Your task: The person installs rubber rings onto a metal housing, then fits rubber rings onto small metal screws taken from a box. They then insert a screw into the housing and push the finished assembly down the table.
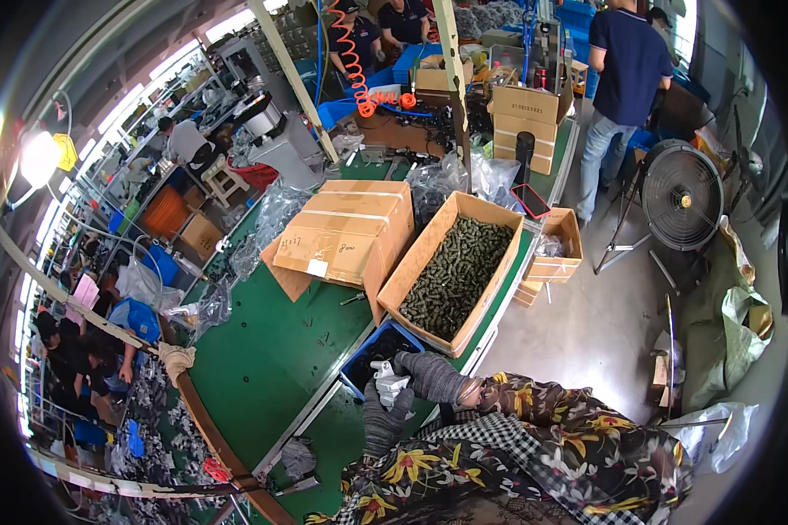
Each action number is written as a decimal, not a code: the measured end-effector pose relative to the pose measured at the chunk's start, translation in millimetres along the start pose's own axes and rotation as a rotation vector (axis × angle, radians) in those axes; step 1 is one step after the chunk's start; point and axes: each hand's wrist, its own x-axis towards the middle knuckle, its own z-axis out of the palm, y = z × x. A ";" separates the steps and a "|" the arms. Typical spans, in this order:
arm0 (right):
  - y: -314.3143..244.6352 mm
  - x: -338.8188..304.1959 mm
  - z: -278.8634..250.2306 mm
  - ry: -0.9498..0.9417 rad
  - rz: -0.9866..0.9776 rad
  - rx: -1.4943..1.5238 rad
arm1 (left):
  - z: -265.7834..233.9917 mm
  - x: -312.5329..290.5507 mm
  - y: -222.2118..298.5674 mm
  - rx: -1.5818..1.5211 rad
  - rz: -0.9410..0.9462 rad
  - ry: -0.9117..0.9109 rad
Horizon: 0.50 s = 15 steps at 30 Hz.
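Both my hands wear grey knit gloves and meet at the near end of the green bench. A silver-white metal casting sits in the fingers of my left hand, which is closed around it. My right hand reaches in from the right, its fingers bent together beside the casting's upper end. Whatever those fingertips may pinch is hidden. Just beyond the hands stands a blue plastic bin with dark contents too small to make out. Touching its far side is an open cardboard box full of small dark greenish cylindrical parts.
A closed-up larger carton lies on the green bench with clear plastic bags around it. A crumpled grey glove-like cloth rests at the near edge. To the right, a floor fan stands near a walking person.
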 end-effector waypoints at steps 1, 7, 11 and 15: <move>-0.7 -0.6 0.3 0.000 0.000 0.001 | 0.6 -1.1 1.1 0.001 0.000 0.000; -0.1 -2.1 8.6 -0.029 0.021 0.004 | -5.5 -3.5 -10.0 -0.012 0.035 0.002; -0.7 -1.7 14.4 -0.045 0.032 0.030 | -8.9 -5.9 -6.3 -0.025 -0.018 0.005; -0.5 0.5 18.1 -0.043 0.016 0.049 | -13.4 -6.8 -13.3 -0.034 -0.031 0.027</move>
